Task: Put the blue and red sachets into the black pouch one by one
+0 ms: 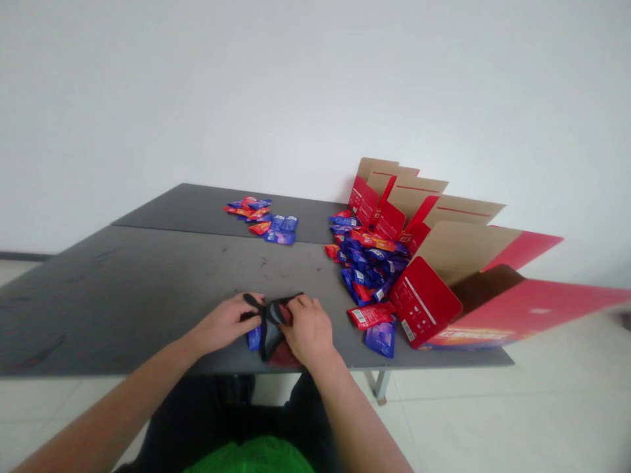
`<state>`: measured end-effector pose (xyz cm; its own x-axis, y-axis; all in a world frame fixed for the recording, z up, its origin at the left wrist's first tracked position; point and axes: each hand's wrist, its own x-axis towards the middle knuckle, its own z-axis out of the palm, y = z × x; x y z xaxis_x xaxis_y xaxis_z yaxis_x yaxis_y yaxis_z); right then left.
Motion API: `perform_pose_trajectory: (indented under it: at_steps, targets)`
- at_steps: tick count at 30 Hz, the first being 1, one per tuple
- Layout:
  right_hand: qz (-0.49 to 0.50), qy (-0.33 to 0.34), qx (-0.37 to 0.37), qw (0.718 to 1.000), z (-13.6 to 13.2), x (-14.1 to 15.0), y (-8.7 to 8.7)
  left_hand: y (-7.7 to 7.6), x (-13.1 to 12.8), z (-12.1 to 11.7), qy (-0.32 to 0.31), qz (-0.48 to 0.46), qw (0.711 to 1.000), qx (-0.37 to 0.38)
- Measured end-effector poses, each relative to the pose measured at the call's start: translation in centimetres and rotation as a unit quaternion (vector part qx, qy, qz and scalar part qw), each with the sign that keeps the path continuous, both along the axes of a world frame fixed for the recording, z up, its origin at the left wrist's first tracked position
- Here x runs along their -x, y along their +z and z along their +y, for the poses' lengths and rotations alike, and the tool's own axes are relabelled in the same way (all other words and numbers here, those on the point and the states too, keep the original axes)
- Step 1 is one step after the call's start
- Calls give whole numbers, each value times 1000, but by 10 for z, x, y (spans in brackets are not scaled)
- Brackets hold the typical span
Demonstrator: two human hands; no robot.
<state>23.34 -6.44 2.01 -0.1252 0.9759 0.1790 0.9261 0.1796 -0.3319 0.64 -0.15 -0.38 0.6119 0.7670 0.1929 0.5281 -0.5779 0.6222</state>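
Note:
Near the front edge of the grey table (162, 282), a small dark pouch-like item (273, 328) lies between my hands, grey and reddish-brown with black edging. My left hand (227, 323) is closed at its left side, where black strap-like loops stick out by the fingers. On its right side my right hand (309, 328) grips the item with bent fingers. A blue packet (254, 338) shows partly under the item beside my left fingers. What exactly the item is, I cannot make out.
Red cardboard boxes (428, 299) with open flaps stand in a row on the right. Against them lies a heap of blue and red packets (367, 259). Nearer me are a red packet (369, 315) and a purple-blue packet (381, 338). More packets (280, 230) lie farther back.

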Motion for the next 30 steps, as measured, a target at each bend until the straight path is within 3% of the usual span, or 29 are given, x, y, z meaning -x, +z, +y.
perform_pose_trajectory:
  at_steps: [3,7,9,12,14,16,20,23,25,28,30]
  targets:
    - [-28,-85,-3,996,6,-9,-2,1,8,-8,0,34,999,-11]
    - [-39,-106,-21,993,1,-6,3,-4,17,-27,58,59,995,-54]
    - [-22,-73,-43,996,-6,5,6,-5,19,-35,61,69,994,-65]
    - [-3,55,-54,997,-17,26,7,-5,20,-40,55,69,994,-71]
    - [-6,102,-41,994,-18,33,4,-4,19,-41,67,66,993,-74]
    - [-15,64,-36,997,-14,29,-1,-4,17,-41,75,68,992,-76]
    - [-49,-82,-29,995,2,0,-2,-4,10,-45,70,71,991,-89]
    - [-58,-126,-29,990,5,-10,6,-6,8,-50,75,81,989,-99]
    - [-38,-64,-51,996,-1,-1,11,-6,7,-52,70,79,989,-99]
    - [-12,115,-59,991,-11,19,9,-5,6,-52,73,59,991,-94]
    - [-13,155,-40,987,-11,19,5,-3,5,-52,75,61,991,-91]
